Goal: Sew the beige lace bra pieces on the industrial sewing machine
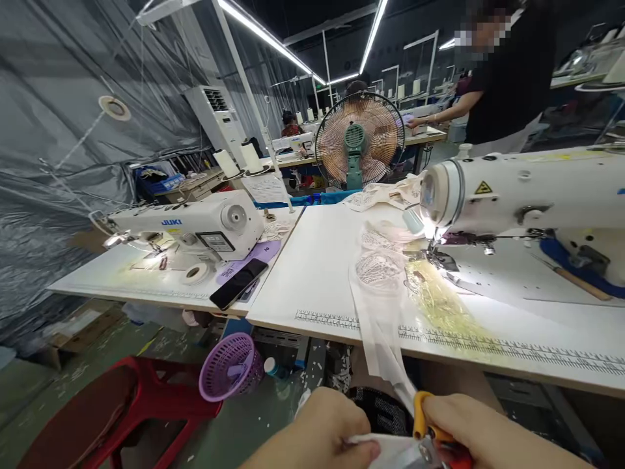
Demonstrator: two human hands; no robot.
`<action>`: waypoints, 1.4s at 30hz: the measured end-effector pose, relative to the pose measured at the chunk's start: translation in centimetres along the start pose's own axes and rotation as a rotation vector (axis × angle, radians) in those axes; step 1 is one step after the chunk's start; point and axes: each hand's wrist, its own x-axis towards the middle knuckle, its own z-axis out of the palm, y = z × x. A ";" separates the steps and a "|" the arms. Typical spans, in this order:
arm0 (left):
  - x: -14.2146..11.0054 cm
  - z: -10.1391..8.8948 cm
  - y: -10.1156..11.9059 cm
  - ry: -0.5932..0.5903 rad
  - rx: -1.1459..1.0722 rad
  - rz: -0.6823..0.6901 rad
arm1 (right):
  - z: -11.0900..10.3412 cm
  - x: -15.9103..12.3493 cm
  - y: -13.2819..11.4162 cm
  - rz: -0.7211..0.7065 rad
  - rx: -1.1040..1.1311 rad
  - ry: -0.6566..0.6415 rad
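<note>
My left hand (332,423) is closed, pinching a piece of white fabric (388,443) between thumb and fingers near the bottom of the view. In my right hand (463,423) is a pair of scissors with orange-yellow handles (420,417). The scissor blades lie against the white fabric, partly hidden by it. Pale lace fabric, apparently a bra piece (381,273), rests on the white table (317,260) and hangs over its front edge. Its narrow end reaches down to the scissors. More pale lace pieces (381,195) lie behind it.
A lit sewing machine (527,189) stands at right; another sewing machine (185,228) is at left. A phone (239,283) and tape roll (196,273) lie beside it. Below are a purple basket (209,374) and a red stool (170,397). A fan (359,140) and a person (508,78) are beyond.
</note>
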 end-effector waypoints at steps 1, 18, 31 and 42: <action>-0.2 -0.8 0.4 -0.009 -0.069 -0.044 | -0.3 -0.3 0.5 0.001 0.004 0.002; 1.1 -0.8 -1.5 -0.234 -0.234 -0.246 | -3.2 -0.4 3.6 0.020 -0.101 -0.092; 4.5 6.1 3.5 0.279 -0.265 0.058 | -2.8 0.2 2.2 0.152 0.004 -0.183; 4.5 5.0 3.9 0.133 -0.929 -0.274 | -4.6 0.8 3.0 0.031 0.038 -0.193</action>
